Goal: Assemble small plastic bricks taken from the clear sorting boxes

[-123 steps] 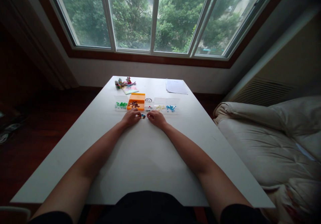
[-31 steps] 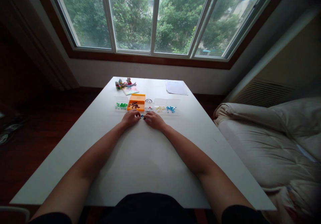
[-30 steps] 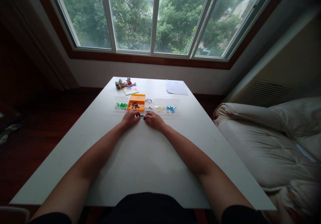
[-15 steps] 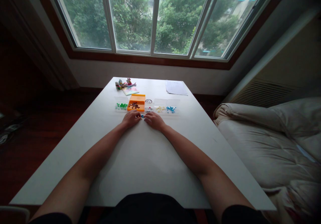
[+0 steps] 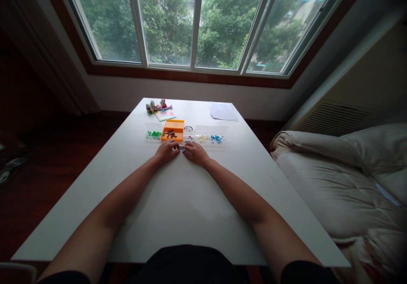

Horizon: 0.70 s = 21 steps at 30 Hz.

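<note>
Evidently, both hands are meeting over the white table (image 5: 181,203), with a small blue piece (image 5: 181,148) sitting between their fingertips, just in front of the orange box. The piece is showing too small and too covered for its long axis, or the way it is pointing, to be told. The left hand (image 5: 167,150) is curving its thumb and fingers toward the piece from one side; the right hand (image 5: 196,153) is bending its fingers down from the other. Whether either is truly gripping it, I cannot tell.

The orange box (image 5: 174,124) is lying open, its long axis running toward the window (image 5: 168,25), its lid leaning back on the far side, brown pieces (image 5: 170,134) filling the near half. Green pieces (image 5: 154,134) are lying to its left; yellow pieces (image 5: 202,138) and blue pieces (image 5: 217,138) are spreading in clear trays to its right. Farther back, any writing on the papers (image 5: 223,110) and the pastel card (image 5: 165,114) is staying too faint to read.
</note>
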{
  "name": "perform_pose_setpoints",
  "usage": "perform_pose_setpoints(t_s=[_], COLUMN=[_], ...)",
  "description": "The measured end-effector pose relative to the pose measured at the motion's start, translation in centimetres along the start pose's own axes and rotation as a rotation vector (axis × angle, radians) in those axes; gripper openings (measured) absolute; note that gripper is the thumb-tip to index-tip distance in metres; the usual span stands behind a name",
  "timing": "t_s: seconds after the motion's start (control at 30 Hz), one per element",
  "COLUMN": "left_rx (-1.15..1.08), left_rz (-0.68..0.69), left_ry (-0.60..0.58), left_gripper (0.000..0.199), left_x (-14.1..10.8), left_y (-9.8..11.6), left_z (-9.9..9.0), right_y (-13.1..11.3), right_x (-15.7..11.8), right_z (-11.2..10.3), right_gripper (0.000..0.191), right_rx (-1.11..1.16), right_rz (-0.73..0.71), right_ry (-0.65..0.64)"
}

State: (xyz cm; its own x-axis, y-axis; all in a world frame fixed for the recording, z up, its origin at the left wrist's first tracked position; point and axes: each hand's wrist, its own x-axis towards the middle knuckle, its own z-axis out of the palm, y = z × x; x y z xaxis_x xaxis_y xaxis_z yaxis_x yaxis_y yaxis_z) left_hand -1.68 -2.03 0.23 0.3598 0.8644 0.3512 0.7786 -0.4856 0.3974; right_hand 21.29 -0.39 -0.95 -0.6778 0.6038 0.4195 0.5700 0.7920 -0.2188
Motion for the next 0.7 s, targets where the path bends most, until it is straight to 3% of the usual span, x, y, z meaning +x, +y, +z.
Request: perform_pose_setpoints(t_s=[0.33, 0.7], left_rx=[-0.012, -0.054], left_rz=[0.071, 0.058], left_ry=[0.014, 0.001], left_gripper=[0.013, 0.011], left_x=[0.07, 0.11], left_y=[-0.01, -0.03], left_z=[0.04, 0.12], right_y=[0.14, 0.41], right_x=[-0.15, -0.27], right_z=[-0.01, 0.12], right_gripper=[0.024, 0.018], right_rx=[0.025, 0.043], right_rz=[0.012, 0.009], right_ry=[0.043, 0.075])
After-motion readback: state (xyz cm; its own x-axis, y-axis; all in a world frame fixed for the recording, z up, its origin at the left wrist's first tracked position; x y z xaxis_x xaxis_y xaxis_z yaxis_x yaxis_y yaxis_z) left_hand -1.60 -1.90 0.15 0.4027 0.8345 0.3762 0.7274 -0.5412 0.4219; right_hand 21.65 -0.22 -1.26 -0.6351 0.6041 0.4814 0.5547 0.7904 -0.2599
